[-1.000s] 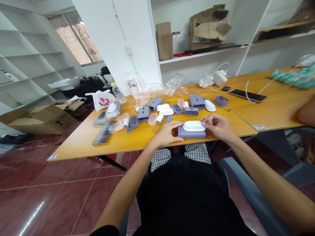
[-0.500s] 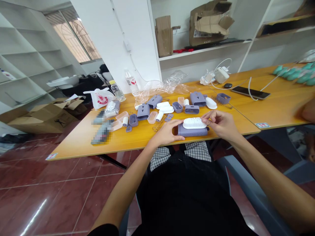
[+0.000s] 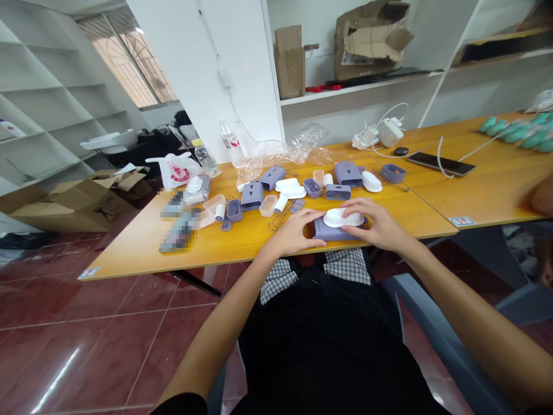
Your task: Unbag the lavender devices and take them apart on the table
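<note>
A purple plastic case [image 3: 334, 232] lies at the near edge of the wooden table [image 3: 142, 245], with a white ribbed insert [image 3: 343, 217] on top of it. My left hand [image 3: 298, 229] grips the case's left end, fingers curled round it. My right hand [image 3: 374, 222] lies over the right side of the insert and case, fingers pressed down on them. Behind, more purple cases [image 3: 252, 196], white inserts [image 3: 290, 185] and small pink tubs [image 3: 268, 205] are scattered over the table.
Water bottles [image 3: 206, 160], a white bag [image 3: 175, 172] and clear plastic wrap [image 3: 298, 148] stand at the table's back. A phone [image 3: 440, 163] and chargers [image 3: 389, 132] lie on the right table. Another person's arm [image 3: 542, 196] shows at far right. Cardboard boxes [image 3: 73, 202] lie on the floor at left.
My right hand has moved from pinching the insert's right end to covering it from above, and the insert now sits lower on the case. My left hand stays on the case.
</note>
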`<state>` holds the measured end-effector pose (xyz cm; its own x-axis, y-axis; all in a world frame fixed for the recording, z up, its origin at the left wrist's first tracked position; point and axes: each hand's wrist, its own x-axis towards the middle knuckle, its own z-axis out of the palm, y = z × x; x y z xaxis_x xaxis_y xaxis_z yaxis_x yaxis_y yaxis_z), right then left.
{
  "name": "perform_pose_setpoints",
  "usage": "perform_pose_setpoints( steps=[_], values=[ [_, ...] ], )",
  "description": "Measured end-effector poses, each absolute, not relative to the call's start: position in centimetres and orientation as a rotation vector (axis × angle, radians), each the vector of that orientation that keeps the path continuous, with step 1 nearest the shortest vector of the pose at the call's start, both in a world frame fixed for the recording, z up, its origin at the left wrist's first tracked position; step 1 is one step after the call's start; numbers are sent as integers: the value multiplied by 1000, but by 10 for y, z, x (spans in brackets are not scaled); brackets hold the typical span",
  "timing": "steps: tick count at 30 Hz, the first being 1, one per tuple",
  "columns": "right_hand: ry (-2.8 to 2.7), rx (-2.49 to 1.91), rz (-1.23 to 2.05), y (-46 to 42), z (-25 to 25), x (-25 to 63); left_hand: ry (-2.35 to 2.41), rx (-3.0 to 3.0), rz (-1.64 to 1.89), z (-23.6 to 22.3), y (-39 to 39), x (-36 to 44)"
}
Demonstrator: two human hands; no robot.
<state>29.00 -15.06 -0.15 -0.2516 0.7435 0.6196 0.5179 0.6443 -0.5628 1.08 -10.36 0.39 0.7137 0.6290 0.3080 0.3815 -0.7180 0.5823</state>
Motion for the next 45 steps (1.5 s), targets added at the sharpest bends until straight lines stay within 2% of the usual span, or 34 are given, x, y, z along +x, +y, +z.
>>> perform_pose_setpoints(
  steps=[6,11,33,39,45],
  values=[
    [-1953,-1106,208,-147,0,292,779,2433,689,4,-103,11],
    [-1913,-974,274,-145,5,287,829,2453,681,6,-106,14],
    [-1791,-1051,286,-146,7,287,869,2422,708,6,-110,18],
    [-1801,-1027,219,-166,31,262,1030,2435,763,7,-111,25],
    [-1755,-1052,172,-164,31,262,887,2470,774,4,-107,22]
  ],
)
